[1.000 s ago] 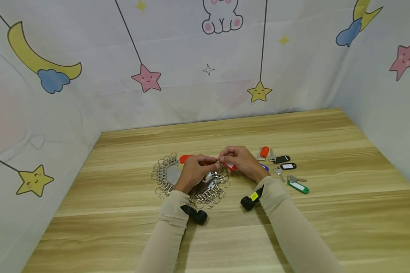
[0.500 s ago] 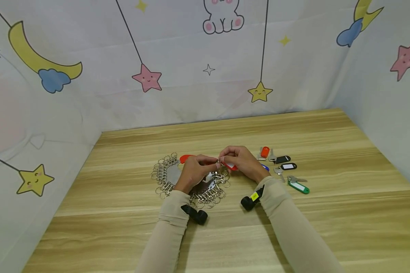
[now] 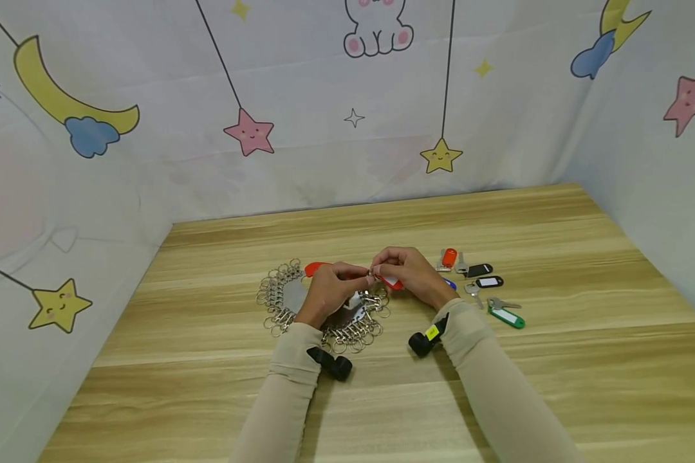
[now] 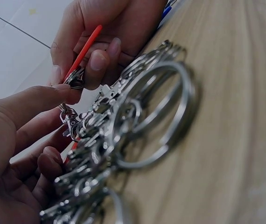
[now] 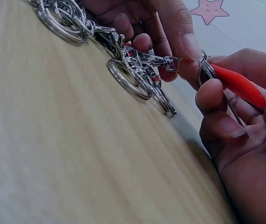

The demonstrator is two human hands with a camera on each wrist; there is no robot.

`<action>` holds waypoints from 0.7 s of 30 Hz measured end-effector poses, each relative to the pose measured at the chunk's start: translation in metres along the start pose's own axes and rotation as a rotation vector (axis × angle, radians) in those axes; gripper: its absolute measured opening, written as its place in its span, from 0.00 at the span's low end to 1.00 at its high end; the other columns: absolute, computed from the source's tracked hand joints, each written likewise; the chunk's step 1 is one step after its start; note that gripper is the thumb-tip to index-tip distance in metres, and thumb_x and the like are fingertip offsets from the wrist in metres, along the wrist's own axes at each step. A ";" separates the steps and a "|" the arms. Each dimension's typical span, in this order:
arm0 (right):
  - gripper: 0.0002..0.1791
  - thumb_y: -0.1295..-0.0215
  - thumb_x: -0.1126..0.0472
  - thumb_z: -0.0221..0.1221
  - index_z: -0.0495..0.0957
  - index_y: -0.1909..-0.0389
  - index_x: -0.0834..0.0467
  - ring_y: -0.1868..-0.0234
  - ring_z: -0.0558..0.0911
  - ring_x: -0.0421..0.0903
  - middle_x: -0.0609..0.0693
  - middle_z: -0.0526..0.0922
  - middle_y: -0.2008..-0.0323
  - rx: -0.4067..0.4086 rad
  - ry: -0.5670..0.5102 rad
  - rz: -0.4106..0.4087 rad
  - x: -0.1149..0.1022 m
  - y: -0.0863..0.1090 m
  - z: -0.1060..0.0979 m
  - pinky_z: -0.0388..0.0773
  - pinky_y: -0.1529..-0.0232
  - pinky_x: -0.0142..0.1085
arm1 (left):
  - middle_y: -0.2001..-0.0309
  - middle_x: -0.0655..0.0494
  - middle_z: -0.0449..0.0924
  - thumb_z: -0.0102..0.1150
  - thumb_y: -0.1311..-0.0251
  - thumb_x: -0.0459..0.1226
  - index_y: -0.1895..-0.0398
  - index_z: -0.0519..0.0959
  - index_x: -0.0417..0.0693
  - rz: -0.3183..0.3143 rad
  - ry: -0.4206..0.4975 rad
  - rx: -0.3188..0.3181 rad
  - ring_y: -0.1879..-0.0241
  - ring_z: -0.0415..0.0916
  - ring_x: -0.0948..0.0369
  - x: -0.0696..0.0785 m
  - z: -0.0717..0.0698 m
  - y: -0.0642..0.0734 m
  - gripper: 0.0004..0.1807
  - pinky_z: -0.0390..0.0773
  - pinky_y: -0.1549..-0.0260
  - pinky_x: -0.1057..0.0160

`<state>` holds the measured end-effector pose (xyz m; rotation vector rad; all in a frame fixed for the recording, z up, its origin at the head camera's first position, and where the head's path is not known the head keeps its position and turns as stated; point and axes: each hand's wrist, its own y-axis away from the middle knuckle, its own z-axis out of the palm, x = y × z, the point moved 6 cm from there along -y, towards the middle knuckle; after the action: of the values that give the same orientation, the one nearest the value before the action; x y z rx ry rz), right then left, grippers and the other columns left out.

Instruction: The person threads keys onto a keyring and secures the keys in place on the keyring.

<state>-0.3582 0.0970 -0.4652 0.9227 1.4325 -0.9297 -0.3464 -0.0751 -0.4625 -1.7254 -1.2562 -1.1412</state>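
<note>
My left hand (image 3: 329,290) pinches a small metal key ring between thumb and forefinger. That ring hangs from a swivel clasp (image 5: 165,62), one of several around the edge of a round silver metal disc (image 3: 293,297). Its other fingers curl near a red piece (image 3: 315,268) at the disc's far side. Meeting it fingertip to fingertip, my right hand (image 3: 410,275) grips a red key tag (image 5: 239,85) with a key (image 5: 235,114) hanging beside it. The tag's own ring (image 5: 206,70) lies right at the left fingertips. Whether the two rings are linked I cannot tell.
Right of the hands lie a red-orange tag (image 3: 449,258), a black tag (image 3: 478,271), a black-framed white tag (image 3: 489,281), a green tag (image 3: 505,316) and a partly hidden blue tag (image 3: 450,283), with several keys. Printed white cloth (image 3: 324,173) walls the wooden table (image 3: 220,386).
</note>
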 end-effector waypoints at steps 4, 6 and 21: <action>0.08 0.29 0.63 0.62 0.81 0.56 0.65 0.76 0.78 0.50 0.62 0.82 0.63 0.000 0.002 0.004 0.001 0.000 0.000 0.79 0.73 0.37 | 0.54 0.60 0.84 0.75 0.43 0.45 0.58 0.90 0.55 0.004 0.014 -0.008 0.62 0.79 0.55 0.000 0.000 0.000 0.11 0.77 0.67 0.57; 0.08 0.29 0.63 0.62 0.82 0.56 0.65 0.76 0.78 0.50 0.62 0.82 0.63 0.002 0.002 0.005 0.000 0.000 0.000 0.79 0.74 0.37 | 0.54 0.60 0.84 0.75 0.43 0.45 0.58 0.90 0.55 0.005 0.017 -0.008 0.61 0.79 0.56 0.000 0.000 0.000 0.11 0.77 0.66 0.57; 0.09 0.29 0.63 0.62 0.82 0.56 0.66 0.76 0.78 0.50 0.62 0.83 0.63 -0.006 0.012 -0.014 0.000 0.001 0.000 0.78 0.73 0.37 | 0.55 0.59 0.84 0.76 0.45 0.47 0.59 0.90 0.54 -0.002 -0.001 0.009 0.61 0.79 0.56 0.000 0.000 0.000 0.13 0.77 0.66 0.57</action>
<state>-0.3573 0.0976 -0.4651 0.9164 1.4532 -0.9312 -0.3460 -0.0753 -0.4626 -1.7190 -1.2622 -1.1341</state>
